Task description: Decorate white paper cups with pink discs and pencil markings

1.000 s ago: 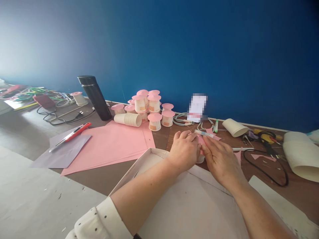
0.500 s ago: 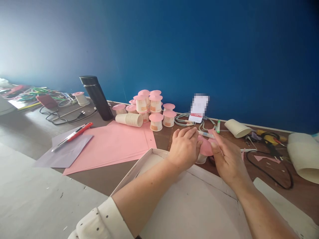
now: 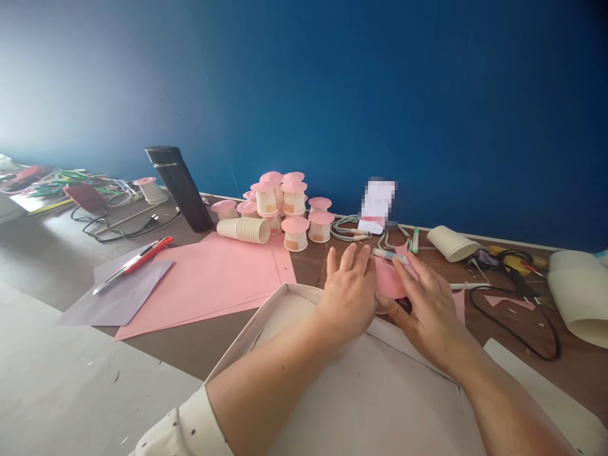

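Between my hands stands a small white paper cup with a round pink paper top (image 3: pixel 390 282). The cup body below the top is mostly hidden. My left hand (image 3: pixel 349 288) is at its left side with the fingers spread and stretched out. On the other side is my right hand (image 3: pixel 430 301), fingers extended and apart, the thumb close to the cup's lower edge. A white tube with a printed label (image 3: pixel 389 255) lies just behind the pink top. Several finished-looking cups with pink tops (image 3: pixel 295 233) are grouped and stacked to the left, with drawn windows and doors.
A shallow white box lid (image 3: pixel 380 392) lies before me. Pink sheets (image 3: pixel 228 272) and a red utility knife (image 3: pixel 137 263) on purple paper are at left. Nested cups (image 3: pixel 243 230), a black flask (image 3: pixel 180 190), cables (image 3: pixel 513 329) and larger cups (image 3: pixel 451 244) stand or lie around.
The fingers of both hands have spread, and my right thumb has moved down from the pink top towards the cup's lower part. The view has shifted slightly.
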Action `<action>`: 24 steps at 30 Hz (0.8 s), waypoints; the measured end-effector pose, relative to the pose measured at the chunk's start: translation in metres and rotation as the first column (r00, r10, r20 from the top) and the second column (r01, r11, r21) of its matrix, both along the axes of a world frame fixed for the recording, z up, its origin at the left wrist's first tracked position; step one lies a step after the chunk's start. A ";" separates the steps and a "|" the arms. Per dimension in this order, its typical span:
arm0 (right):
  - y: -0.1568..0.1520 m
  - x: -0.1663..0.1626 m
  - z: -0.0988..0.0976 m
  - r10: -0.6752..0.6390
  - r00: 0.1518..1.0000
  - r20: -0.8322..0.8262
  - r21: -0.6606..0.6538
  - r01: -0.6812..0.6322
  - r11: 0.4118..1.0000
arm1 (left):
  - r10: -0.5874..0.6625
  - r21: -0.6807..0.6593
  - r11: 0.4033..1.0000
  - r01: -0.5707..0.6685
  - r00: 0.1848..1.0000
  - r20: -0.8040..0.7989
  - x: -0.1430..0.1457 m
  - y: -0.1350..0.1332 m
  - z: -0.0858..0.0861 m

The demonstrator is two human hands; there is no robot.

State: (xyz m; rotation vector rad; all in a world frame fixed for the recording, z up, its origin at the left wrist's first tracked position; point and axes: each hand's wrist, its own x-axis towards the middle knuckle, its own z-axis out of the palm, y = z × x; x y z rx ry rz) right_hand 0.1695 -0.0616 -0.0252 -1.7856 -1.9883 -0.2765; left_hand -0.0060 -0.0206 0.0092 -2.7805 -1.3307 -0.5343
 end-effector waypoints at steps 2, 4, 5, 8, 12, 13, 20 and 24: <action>-0.003 0.000 0.000 0.001 1.000 0.029 -0.028 0.000 1.000 | -0.016 -0.012 1.000 0.016 1.000 -0.014 0.000 -0.001 0.000; -0.004 0.000 0.001 -0.005 0.999 0.051 -0.040 0.007 0.999 | -0.023 -0.019 1.000 0.022 0.999 -0.029 0.000 -0.002 0.000; -0.005 0.000 0.002 -0.010 0.998 0.061 -0.048 0.013 0.999 | -0.024 -0.021 1.000 0.023 0.999 -0.036 0.000 -0.002 0.001; -0.006 -0.001 0.004 -0.015 0.996 0.086 -0.078 0.022 0.997 | -0.030 -0.021 0.999 0.029 0.999 -0.044 -0.001 -0.001 0.001; -0.006 -0.002 0.004 -0.011 0.996 0.090 -0.083 0.018 0.996 | -0.041 -0.018 0.999 0.040 0.999 -0.022 -0.001 -0.001 0.001; -0.006 -0.002 0.003 -0.010 0.996 0.090 -0.080 0.018 0.997 | -0.041 -0.018 0.999 0.041 0.999 -0.016 -0.001 -0.001 0.000; -0.002 0.000 -0.003 -0.023 0.998 0.059 -0.062 0.026 0.998 | -0.036 -0.010 0.999 0.036 0.999 0.005 0.001 0.000 -0.001; -0.001 0.001 -0.005 -0.024 0.998 0.050 -0.044 0.027 0.999 | -0.049 0.019 0.999 0.048 0.998 0.040 0.002 0.000 -0.004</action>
